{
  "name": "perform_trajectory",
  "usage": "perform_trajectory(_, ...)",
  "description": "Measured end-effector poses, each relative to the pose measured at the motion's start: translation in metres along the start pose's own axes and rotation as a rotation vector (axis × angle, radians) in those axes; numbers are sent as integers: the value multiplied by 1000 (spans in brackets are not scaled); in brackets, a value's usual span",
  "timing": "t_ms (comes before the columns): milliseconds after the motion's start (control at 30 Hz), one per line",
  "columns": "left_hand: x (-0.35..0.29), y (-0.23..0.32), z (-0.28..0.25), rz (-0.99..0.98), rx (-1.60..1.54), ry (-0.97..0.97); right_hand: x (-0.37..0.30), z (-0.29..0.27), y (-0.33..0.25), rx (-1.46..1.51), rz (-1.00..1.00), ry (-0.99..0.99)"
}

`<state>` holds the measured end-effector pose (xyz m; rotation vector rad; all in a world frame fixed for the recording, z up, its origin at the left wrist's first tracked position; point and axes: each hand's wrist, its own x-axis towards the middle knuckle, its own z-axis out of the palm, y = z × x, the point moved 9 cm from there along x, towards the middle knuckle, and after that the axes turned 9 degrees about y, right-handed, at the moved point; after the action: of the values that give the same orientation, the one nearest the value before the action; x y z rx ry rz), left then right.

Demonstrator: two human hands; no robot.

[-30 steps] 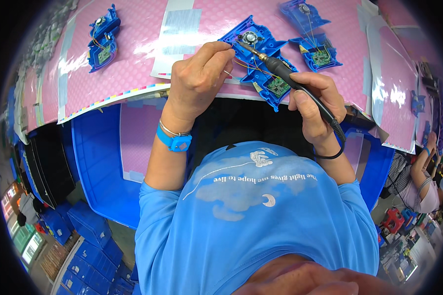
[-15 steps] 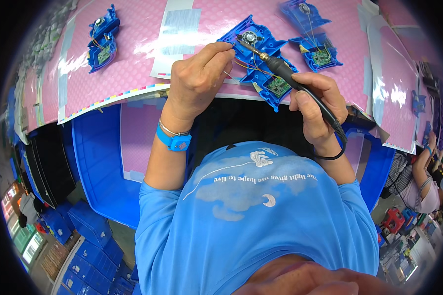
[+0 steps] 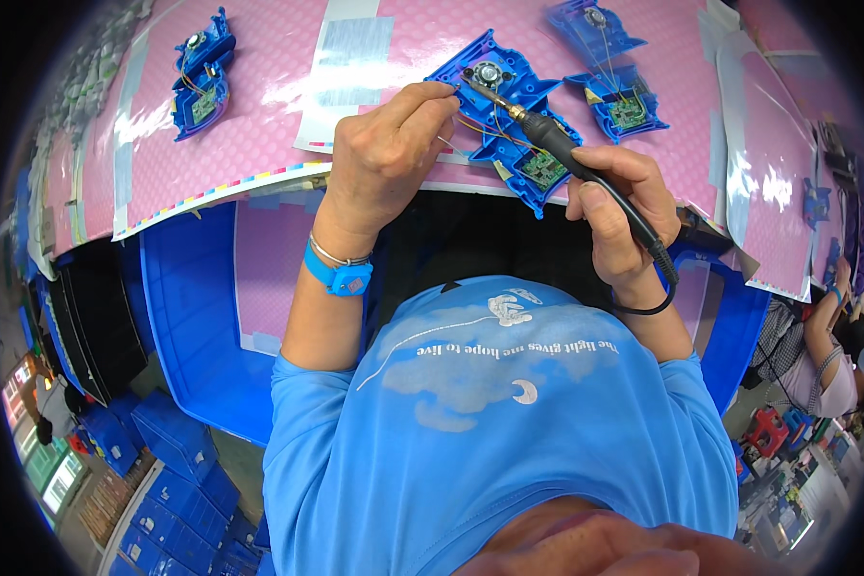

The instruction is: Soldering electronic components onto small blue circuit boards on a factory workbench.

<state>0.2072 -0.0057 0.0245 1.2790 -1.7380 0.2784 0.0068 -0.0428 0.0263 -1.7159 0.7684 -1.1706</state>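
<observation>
My right hand (image 3: 626, 206) grips a black soldering iron (image 3: 586, 171) like a pen. Its metal tip reaches to the edge of a round speaker (image 3: 489, 75) seated in an opened blue plastic housing (image 3: 525, 72). My left hand (image 3: 394, 144) is pinched closed at the left of the speaker, close to the tip. A thin pale wire (image 3: 448, 144) sticks out under its fingers; what the fingertips pinch is mostly hidden. Coloured wires run from the speaker half to a green circuit board (image 3: 543, 170) in the housing's nearer half, at the table edge.
A second opened blue housing (image 3: 628, 110) lies to the right and another (image 3: 202, 82) at the far left, on the pink-covered table (image 3: 259, 106). Blue bins (image 3: 192, 336) sit below the table edge. Another person's arm (image 3: 821, 326) shows at the far right.
Both hands and the soldering iron stay almost still. The thin wire under my left hand has shifted slightly.
</observation>
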Motion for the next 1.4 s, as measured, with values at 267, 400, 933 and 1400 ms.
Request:
perform_trajectory(267,1,3,-11,-30,5,75,-1,-5,-3,16,-20,23)
perform_trajectory(400,-1,15,-19,-48,-3,94,-2,-10,-4,34,-16,57)
perform_trajectory(933,9,37,-3,228,112,21,-5,-21,0,99,-25,101)
perform_trajectory(1400,7,19,13,149,66,2,-3,-16,8,55,15,47)
